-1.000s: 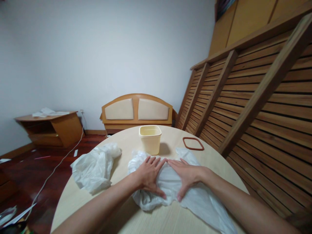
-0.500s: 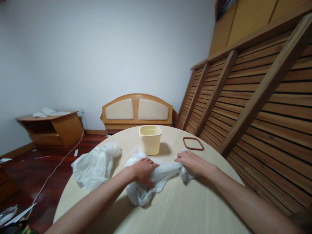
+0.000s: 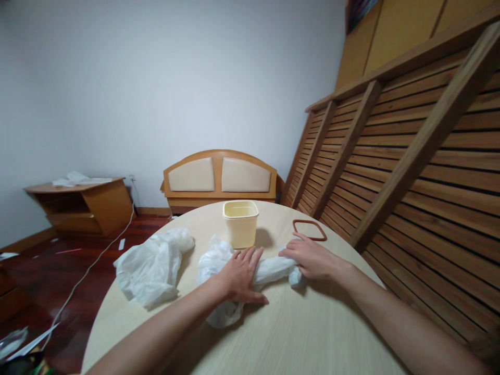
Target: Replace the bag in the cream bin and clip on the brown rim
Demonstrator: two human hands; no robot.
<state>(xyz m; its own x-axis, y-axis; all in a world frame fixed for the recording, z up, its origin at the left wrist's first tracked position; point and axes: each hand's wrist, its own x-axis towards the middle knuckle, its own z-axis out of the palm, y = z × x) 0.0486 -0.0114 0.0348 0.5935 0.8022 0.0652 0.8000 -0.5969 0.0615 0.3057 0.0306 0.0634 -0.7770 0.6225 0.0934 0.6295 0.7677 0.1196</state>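
Note:
A white plastic bag (image 3: 273,270) lies stretched out sideways across the round table. My left hand (image 3: 242,276) rests on its bunched part, fingers spread and thumb out toward me. At the bag's narrower right end, my right hand (image 3: 310,256) has its fingers closed on the gathered plastic. Just behind the bag stands a pale yellow square tub (image 3: 241,229), upright, with no lid on it. A brown rounded-square ring (image 3: 324,232) lies flat beyond my right hand. To the left is another crumpled white plastic bag (image 3: 152,268), apart from both hands.
The round pale wood table (image 3: 304,333) has its far edge near a wooden headboard (image 3: 219,174). Slatted wooden panels (image 3: 371,156) lean close along the right side. A low cabinet (image 3: 89,208) stands at left, and a white cable (image 3: 94,265) runs over the dark floor.
My left hand has spread out and slid slightly right over the bag. The stretch of bag between my hands is narrower. My right hand has shifted slightly.

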